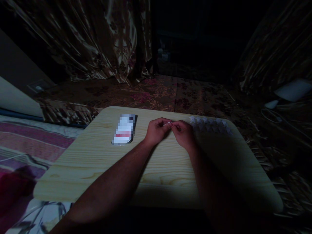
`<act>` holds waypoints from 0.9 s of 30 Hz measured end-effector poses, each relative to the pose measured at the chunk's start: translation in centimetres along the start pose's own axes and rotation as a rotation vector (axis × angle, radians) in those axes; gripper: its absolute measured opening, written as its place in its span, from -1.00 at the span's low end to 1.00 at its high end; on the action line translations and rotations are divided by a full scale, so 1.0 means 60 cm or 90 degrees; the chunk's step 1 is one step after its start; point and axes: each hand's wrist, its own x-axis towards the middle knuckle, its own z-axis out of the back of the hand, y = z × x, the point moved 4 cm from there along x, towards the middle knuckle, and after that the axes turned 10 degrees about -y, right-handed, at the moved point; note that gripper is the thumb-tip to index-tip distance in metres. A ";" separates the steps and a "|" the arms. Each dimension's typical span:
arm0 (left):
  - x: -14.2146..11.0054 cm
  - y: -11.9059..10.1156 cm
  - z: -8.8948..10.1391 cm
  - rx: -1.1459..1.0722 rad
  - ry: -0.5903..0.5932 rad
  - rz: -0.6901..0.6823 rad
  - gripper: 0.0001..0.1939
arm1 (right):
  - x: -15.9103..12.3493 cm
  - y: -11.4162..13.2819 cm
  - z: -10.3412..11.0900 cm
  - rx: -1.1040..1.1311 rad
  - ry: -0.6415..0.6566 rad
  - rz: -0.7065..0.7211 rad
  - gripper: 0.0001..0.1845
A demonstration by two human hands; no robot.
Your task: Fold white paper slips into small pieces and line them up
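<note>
Over the far middle of the wooden table (pixel 97 169), my left hand (pixel 156 130) and my right hand (pixel 183 132) meet at the fingertips. Both are closed in a pinch on a small white piece, apparently folded paper (pixel 167 123); most of it is hidden by my fingers. Just beyond my right hand, to the right, lie rows of several small pointed white folded paper pieces (pixel 211 124). Left of my left hand lies a phone-shaped object (pixel 123 130) with a bright, pixelated surface.
A patterned cloth-covered ledge (pixel 165 92) and shiny curtains (pixel 117 42) stand behind the table. Striped bedding (pixel 51 146) is at the left. A pale lamp-like object (pixel 293 90) with a cable sits at the right. The room is dim.
</note>
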 end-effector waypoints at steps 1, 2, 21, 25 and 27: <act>0.001 0.001 0.000 -0.008 -0.007 0.014 -0.69 | 0.000 -0.001 0.000 -0.010 -0.003 -0.003 -0.85; 0.001 0.000 0.001 -0.015 -0.016 0.022 -0.69 | 0.001 -0.003 0.000 -0.021 -0.010 -0.005 -0.87; -0.007 0.000 -0.004 -0.089 -0.055 0.137 -0.57 | 0.001 -0.015 0.001 0.061 -0.033 -0.206 -0.79; -0.007 0.000 -0.003 -0.085 -0.066 0.137 -0.58 | 0.002 -0.013 0.002 0.060 -0.044 -0.209 -0.75; -0.007 -0.001 -0.002 -0.081 -0.068 0.131 -0.60 | 0.002 -0.013 0.001 0.065 -0.045 -0.214 -0.75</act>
